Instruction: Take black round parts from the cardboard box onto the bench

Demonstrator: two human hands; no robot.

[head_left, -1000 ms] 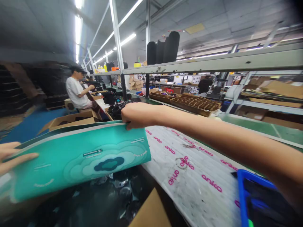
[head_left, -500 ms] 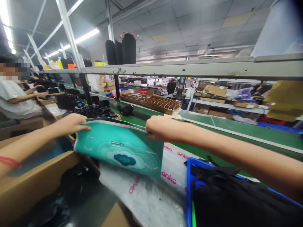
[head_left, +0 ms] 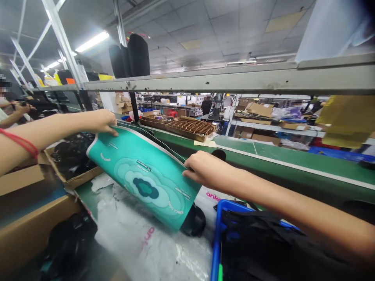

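Both my hands hold a teal printed sheet, which is flexible, bowed and marked with a dark cloud shape. My left hand pinches its upper left edge, and my right hand grips its right edge. The sheet's lower corner hangs over a clear plastic film printed with pink "anko" lettering. A round black object sits partly hidden under the sheet's lower right edge. Another black object shows just beyond my right hand.
A blue crate full of black material stands below my right arm. Cardboard boxes holding black items are at left. A green conveyor belt runs behind, with slotted trays and a metal shelf rail beyond. A co-worker's hand is at far left.
My left hand has risen and moved onto the sheet's upper edge. The sheet now tilts with its corner downward, and the view has swung left. The round black object has come into view.
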